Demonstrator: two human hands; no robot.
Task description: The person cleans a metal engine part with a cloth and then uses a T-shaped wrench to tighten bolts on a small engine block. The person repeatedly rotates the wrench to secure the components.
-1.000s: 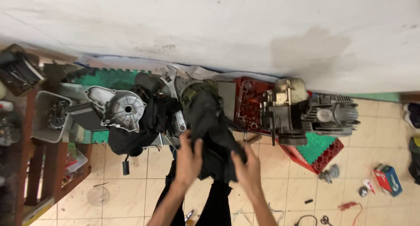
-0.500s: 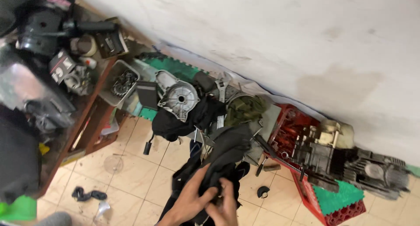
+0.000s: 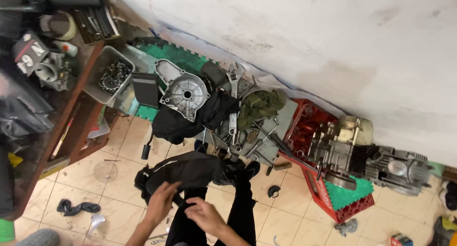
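My left hand [image 3: 161, 201] and my right hand [image 3: 204, 215] both grip a black garment [image 3: 185, 172] held over my legs, low in the view. Past it on the floor lies a silver round engine cover [image 3: 183, 92] on a second black cloth [image 3: 190, 120]. An olive green rag [image 3: 259, 105] sits among several wrenches [image 3: 233, 96]. To the right a motorcycle engine [image 3: 366, 158] rests on a red crate [image 3: 328, 189].
A wooden shelf [image 3: 76, 122] at the left holds a grey tray of chain parts [image 3: 112, 74] and other parts. A white wall [image 3: 309, 41] runs along the top. A dark rag [image 3: 76, 208] and a clear lid [image 3: 105, 171] lie on the tiled floor.
The view has swung and the black garment has been pulled lower and leftward toward my legs; both hands have shifted their hold along it.
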